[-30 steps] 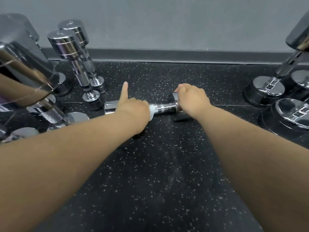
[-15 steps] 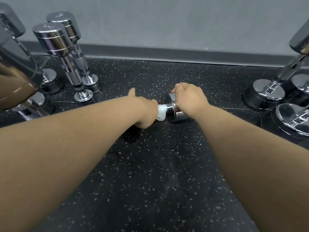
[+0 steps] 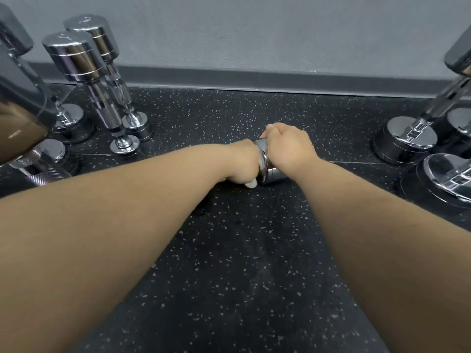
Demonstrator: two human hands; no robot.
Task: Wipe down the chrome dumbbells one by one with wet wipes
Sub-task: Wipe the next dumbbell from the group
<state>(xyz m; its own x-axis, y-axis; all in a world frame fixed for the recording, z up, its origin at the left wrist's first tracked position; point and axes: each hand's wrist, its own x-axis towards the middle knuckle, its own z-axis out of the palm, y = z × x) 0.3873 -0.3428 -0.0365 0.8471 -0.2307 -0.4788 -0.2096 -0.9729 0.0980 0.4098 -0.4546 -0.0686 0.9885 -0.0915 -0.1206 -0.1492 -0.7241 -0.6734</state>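
Observation:
A small chrome dumbbell [image 3: 270, 175] lies on the black speckled floor in the middle of the head view. My right hand [image 3: 290, 146] grips its right head from above. My left hand [image 3: 242, 164] is closed around the handle right against that head, with a white wet wipe [image 3: 251, 184] bunched inside the fist; only a small corner of the wipe shows below the fingers. The handle and the dumbbell's left head are hidden under my left hand and forearm.
Several chrome dumbbells [image 3: 84, 64] stand on end at the left, another group [image 3: 407, 136] at the right. A grey wall with a dark baseboard [image 3: 254, 77] runs behind. The speckled floor [image 3: 242, 263] stretches toward me between my forearms.
My left hand slid right along the handle with the wipe until it met the right head. The pointing finger curled in. My right hand stayed on the right head.

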